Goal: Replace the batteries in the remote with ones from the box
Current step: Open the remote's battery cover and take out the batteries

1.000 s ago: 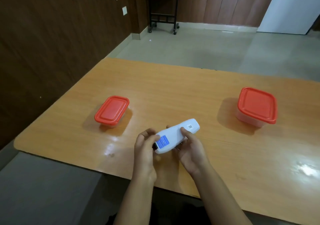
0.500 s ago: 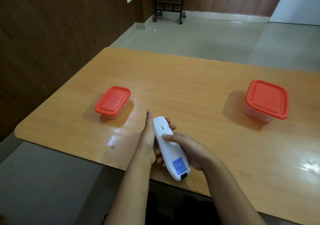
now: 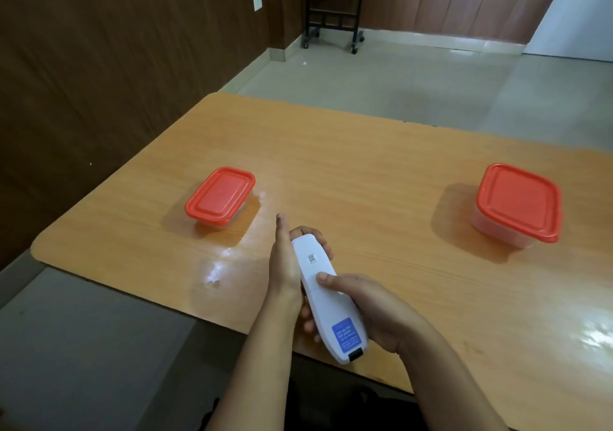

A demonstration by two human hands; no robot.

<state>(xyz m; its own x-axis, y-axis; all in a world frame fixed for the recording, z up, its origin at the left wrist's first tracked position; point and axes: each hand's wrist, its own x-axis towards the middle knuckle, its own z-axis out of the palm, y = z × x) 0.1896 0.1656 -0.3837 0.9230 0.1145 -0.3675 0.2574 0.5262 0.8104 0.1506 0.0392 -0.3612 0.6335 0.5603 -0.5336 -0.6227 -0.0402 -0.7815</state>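
The remote [image 3: 326, 298], a second ago crosswise, has been turned lengthwise, back up, label end toward the person, over the near table [image 3: 381, 178] edge. The right hand [image 3: 371, 311] wraps it, thumb pressing mid-back; the left hand [image 3: 286, 264] lies flat against its side, fingers curled under the far end. Probably the cover is about to slide off, though its seam is unclear. Both boxes [image 3: 220, 198] [image 3: 518, 203] remain lidded.

A wooden table [image 3: 365, 172] bears two lidded plastic boxes: a smaller red-lidded box [image 3: 220, 197] at left, a larger red-lidded box [image 3: 518, 205] well apart at right. Between them, nearer the front edge, both hands hold a white remote [image 3: 326, 294], back upward. A black wheeled stand [image 3: 331, 16] stands behind, by the wall.
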